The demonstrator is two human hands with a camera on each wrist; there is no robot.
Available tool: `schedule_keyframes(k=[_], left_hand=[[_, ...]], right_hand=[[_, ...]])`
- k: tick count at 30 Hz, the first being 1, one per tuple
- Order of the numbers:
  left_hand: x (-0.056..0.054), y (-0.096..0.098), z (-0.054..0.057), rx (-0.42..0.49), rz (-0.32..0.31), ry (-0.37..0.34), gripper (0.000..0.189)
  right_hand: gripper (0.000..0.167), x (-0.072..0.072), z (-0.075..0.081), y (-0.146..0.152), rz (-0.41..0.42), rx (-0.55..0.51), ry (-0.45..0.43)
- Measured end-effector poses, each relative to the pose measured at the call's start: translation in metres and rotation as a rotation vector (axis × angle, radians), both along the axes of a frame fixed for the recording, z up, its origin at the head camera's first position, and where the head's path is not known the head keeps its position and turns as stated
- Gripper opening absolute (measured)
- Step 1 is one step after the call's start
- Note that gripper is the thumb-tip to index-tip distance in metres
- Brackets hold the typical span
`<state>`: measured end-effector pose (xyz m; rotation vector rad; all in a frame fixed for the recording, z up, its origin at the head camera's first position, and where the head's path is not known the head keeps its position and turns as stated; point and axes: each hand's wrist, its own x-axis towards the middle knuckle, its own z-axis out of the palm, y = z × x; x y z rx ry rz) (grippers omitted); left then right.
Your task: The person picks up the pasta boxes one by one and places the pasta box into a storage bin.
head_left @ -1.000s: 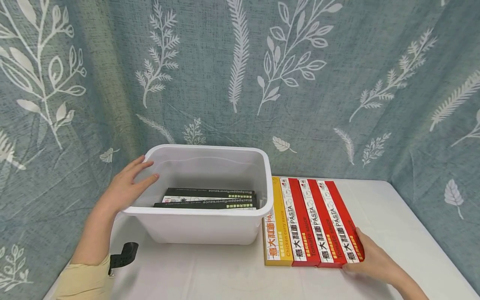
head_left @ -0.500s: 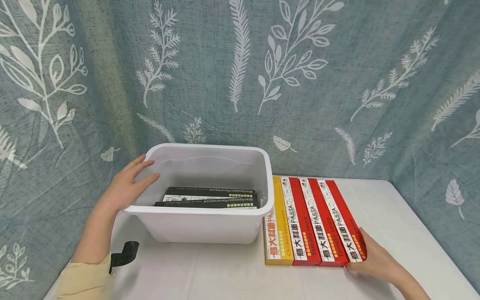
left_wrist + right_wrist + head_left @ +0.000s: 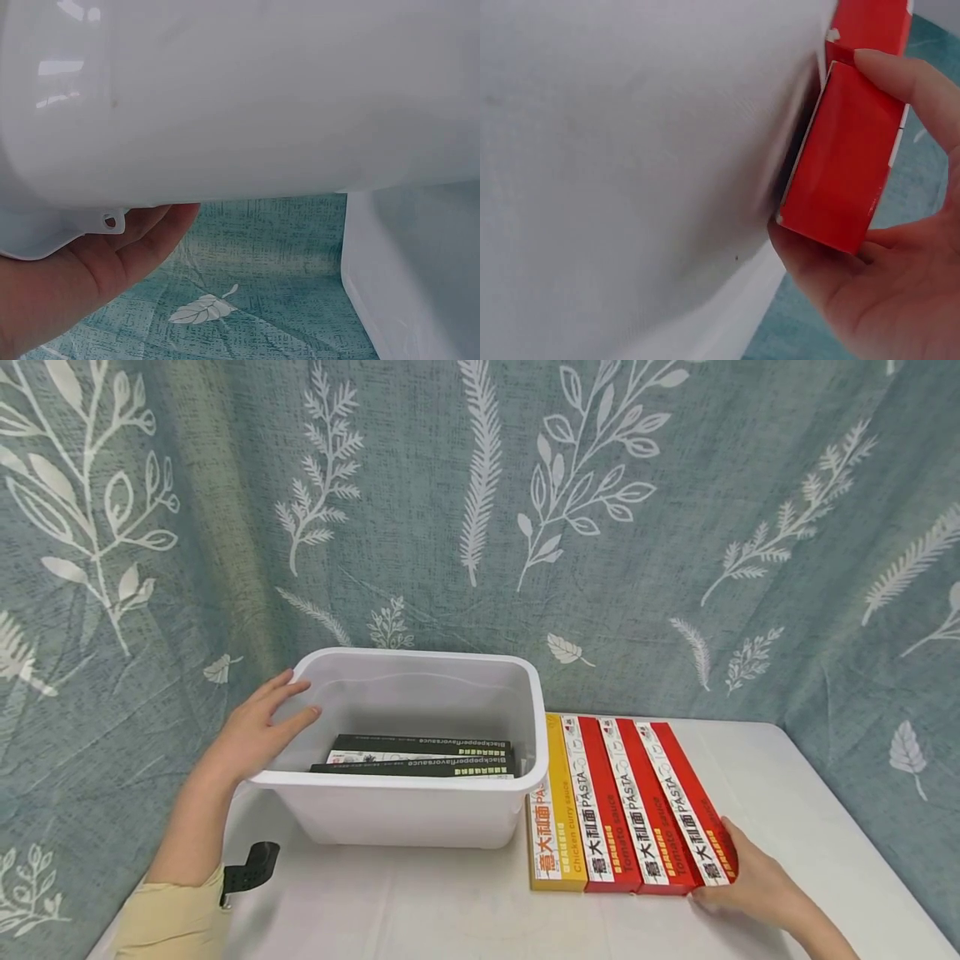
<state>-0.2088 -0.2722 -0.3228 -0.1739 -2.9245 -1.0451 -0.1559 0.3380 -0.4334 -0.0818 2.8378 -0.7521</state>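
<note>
A white plastic bin [image 3: 390, 814] stands on the left part of the table. My left hand [image 3: 255, 735] rests over its left rim, fingers spread and thumb above the inside; in the left wrist view the hand [image 3: 97, 277] is partly hidden by the bin's rim. My right hand [image 3: 753, 877] grips the near end of the rightmost red tomato sauce pasta box [image 3: 686, 797]. That box's near end stands slightly apart from the neighbouring red box. In the right wrist view, thumb and fingers hold opposite sides of the red box [image 3: 844, 161].
Inside the bin lie black pasta boxes [image 3: 420, 768]. To its right are two more red pasta boxes [image 3: 648, 827] [image 3: 603, 835] and a yellow chicken curry one [image 3: 558, 852], side by side. A patterned curtain [image 3: 420, 527] hangs behind the white table [image 3: 390, 910].
The near end of the rightmost red pasta box has swung a little to the right with my right hand, widening a gap beside its neighbour. My left hand stays at the bin's rim.
</note>
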Motion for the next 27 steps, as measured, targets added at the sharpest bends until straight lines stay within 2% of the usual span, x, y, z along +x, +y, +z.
schedule_keyframes(k=[4,6,10,13,18,27], left_hand=[[0.0,0.0,-0.001,-0.001,0.003,0.004,0.07],[0.0,0.0,-0.001,0.0,0.002,0.005,0.07],[0.0,-0.001,-0.001,0.001,-0.004,0.005,0.07],[0.0,-0.001,-0.001,0.005,-0.006,0.006,0.07],[0.0,-0.001,-0.002,0.008,-0.005,0.009,0.07],[0.002,0.0,-0.004,0.005,0.003,0.017,0.07]], right_hand=[[0.114,0.0,0.006,0.003,-0.053,0.019,-0.012],[0.112,0.0,0.01,0.005,-0.092,-0.005,-0.031],[0.109,0.0,0.021,0.009,-0.198,-0.134,-0.096],[0.105,0.001,0.027,0.01,-0.274,-0.244,-0.1],[0.097,0.004,0.03,0.007,-0.376,-0.359,-0.02],[0.08,0.005,0.031,-0.001,-0.561,-0.431,0.119]])
